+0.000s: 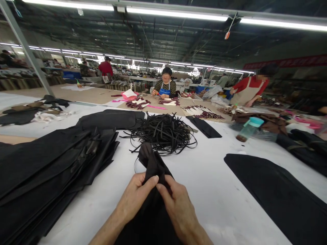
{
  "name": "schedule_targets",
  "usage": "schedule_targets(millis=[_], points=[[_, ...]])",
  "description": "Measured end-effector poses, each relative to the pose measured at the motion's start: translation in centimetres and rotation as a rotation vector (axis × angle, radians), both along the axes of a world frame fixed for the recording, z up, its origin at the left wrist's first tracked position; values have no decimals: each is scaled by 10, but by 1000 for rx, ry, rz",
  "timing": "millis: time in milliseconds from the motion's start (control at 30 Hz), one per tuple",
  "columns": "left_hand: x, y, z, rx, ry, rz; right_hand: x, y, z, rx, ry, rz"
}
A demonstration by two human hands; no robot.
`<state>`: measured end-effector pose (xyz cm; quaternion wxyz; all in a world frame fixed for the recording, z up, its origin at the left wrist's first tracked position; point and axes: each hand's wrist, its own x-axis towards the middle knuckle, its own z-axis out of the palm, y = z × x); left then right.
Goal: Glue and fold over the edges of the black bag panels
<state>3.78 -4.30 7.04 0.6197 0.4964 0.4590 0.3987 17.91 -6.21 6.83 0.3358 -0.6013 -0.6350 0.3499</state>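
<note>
Both my hands grip one black fabric piece (150, 163) that rises between them over the white table (209, 190). My left hand (135, 197) pinches its left edge with thumb and fingers closed. My right hand (176, 204) is closed on its right side, thumb pressed to the cloth. The lower part of the fabric hangs down between my forearms. Just beyond it lies a tangled heap of thin black straps (163, 132).
A thick stack of black fabric pieces (51, 163) covers the left of the table. A flat black panel (278, 194) lies at the right, a teal-capped bottle (249, 128) beyond it. Two seated people (166, 85) work at the far tables.
</note>
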Motion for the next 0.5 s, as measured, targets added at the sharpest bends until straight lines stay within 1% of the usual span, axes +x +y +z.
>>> schedule_targets(millis=[67,133,233,300,367,433,500], points=[[-6,-1,-6,-24,16,0,4,4,-1,36,-4,4],[-12,-1,-10,-47,46,16,11,8,-4,51,26,-28],[-19,-4,-13,-99,60,71,28,19,-9,12,175,-70],[-26,-6,-13,-143,25,143,48,27,-13,-50,311,-112],[-36,-8,-14,-216,-25,242,74,35,-17,-80,387,-202],[-50,-8,-17,-325,-78,378,104,40,-21,-69,385,-329],[-64,-8,-21,-412,-121,485,131,41,-25,-89,375,-439]])
